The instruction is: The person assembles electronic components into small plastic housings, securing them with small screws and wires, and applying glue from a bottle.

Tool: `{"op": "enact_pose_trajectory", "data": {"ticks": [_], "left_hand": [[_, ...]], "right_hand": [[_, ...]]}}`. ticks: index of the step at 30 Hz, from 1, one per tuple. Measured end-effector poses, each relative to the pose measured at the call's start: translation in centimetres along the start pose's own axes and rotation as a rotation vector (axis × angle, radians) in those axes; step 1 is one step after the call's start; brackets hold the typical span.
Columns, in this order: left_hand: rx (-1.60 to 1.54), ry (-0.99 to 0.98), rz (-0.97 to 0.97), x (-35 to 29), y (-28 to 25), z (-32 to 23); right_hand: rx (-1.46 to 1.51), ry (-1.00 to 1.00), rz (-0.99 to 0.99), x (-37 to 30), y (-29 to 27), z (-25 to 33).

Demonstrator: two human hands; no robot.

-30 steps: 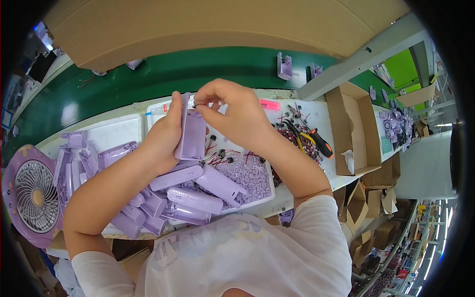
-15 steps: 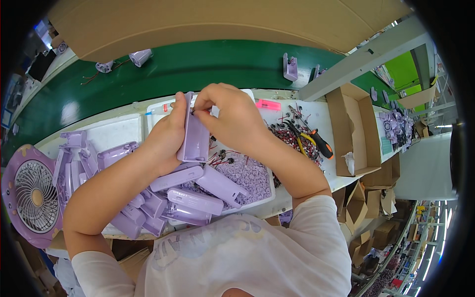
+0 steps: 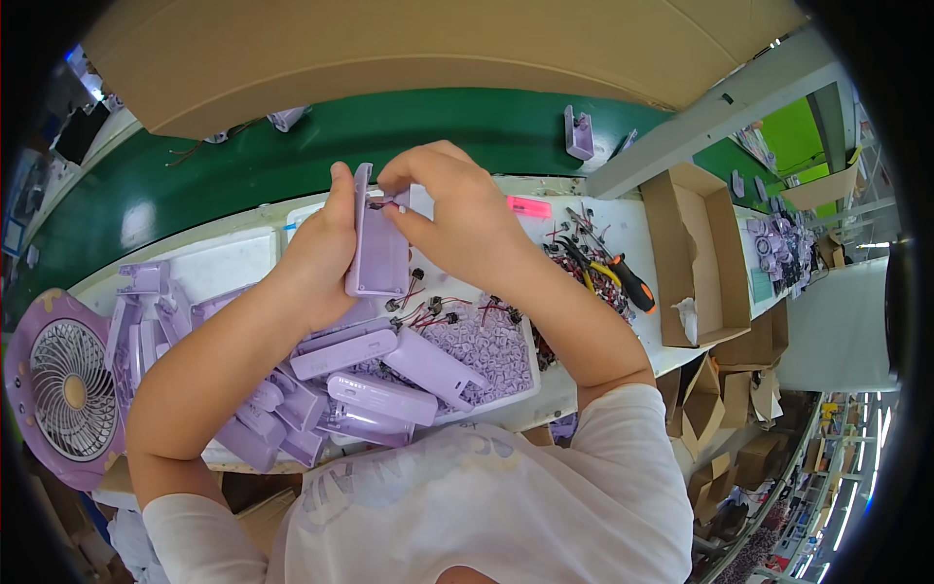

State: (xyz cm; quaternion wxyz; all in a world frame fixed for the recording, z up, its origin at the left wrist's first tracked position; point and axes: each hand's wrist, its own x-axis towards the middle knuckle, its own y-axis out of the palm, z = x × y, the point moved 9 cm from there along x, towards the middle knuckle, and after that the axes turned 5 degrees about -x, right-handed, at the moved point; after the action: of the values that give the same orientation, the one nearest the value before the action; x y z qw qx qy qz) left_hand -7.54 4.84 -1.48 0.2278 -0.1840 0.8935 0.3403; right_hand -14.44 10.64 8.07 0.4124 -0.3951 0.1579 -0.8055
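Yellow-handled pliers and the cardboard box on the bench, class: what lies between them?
In the head view, the black-and-orange screwdriver lies between the pliers and the box.

In the middle, the case [image 3: 384,263] is smooth lilac plastic with a soft sheen; the casings [image 3: 375,396] at seven o'clock are similar plastic, glossier along their curves. The belt [image 3: 438,127] at twelve o'clock is smooth green with a blurred shine, below a matt cardboard carton [image 3: 438,44]. Near three o'clock, the box [image 3: 728,258] is dull cardboard. The post [image 3: 720,112] at two o'clock looks like painted metal. At six o'clock, the shirt [image 3: 506,516] is soft matt cloth.
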Motion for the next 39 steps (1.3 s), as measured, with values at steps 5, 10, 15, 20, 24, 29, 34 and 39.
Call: {"op": "enact_pose_trajectory", "data": {"ticks": [5,10,15,20,24,29,34,39], "left_hand": [[0.016,0.014,0.007,-0.3,1.5,-0.4],[0.106,0.05,-0.023,1.8,0.1,-2.2],[-0.09,0.046,-0.002,3.5,-2.8,-2.1],[-0.206,0.097,-0.177,2.8,-2.2,-2.1],[-0.186,0.116,-0.01,2.6,-1.6,-2.1],[0.939,0.333,-0.126,-4.1,-6.0,-9.0],[1.457,0.439,-0.176,-8.8,-9.5,-11.3],[1.891,0.332,0.145,-9.5,-9.1,-5.8]], "right_hand": [[-0.11,-0.008,-0.026,0.1,-0.1,0.1],[-0.181,-0.044,-0.035,1.6,0.8,-1.9],[-0.159,-0.075,-0.014,2.1,0.0,-1.9],[-0.364,-0.277,0.17,-0.1,2.6,2.8],[-0.408,-0.273,0.139,0.3,3.8,2.3],[-0.531,-0.025,0.123,3.4,2.2,-6.1],[-0.798,0.106,0.279,2.9,2.3,-14.3],[-0.927,-0.038,0.116,2.5,2.2,-10.3]]}}
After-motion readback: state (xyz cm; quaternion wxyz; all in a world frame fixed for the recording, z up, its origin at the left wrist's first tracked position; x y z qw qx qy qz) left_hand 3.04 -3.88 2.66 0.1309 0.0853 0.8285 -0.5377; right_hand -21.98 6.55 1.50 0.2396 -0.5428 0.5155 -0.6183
